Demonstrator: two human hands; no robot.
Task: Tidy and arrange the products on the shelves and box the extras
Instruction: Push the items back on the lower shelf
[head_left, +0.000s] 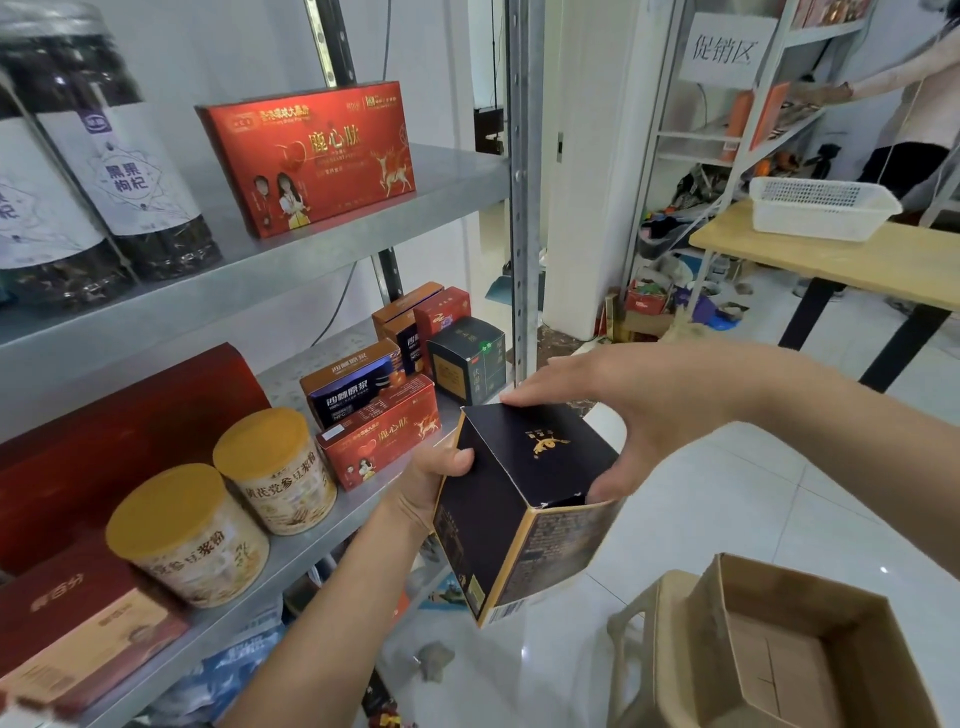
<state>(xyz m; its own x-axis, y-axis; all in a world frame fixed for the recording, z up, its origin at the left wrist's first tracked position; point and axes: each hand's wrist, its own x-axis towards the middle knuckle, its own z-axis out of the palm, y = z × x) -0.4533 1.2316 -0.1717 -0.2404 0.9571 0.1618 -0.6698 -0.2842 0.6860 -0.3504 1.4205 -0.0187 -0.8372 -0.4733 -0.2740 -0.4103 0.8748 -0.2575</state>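
I hold a black box with gold trim (519, 509) in both hands, just in front of the middle shelf (291, 551). My left hand (431, 478) grips its left side, thumb on the top edge. My right hand (597, 415) curls over its top and right side. On the middle shelf stand two yellow-lidded tins (228, 504), a red deer box (382, 431), blue-orange boxes (353, 379) and a dark green box (467, 358). An open cardboard box (795, 649) sits at the lower right.
The upper shelf (322, 260) carries dark jars (104, 171) and a large red box (311, 156). A big red case (104, 431) stands at the left. A wooden table (857, 254) with a white basket (821, 208) lies to the right. A person stands at the far shelving (753, 119).
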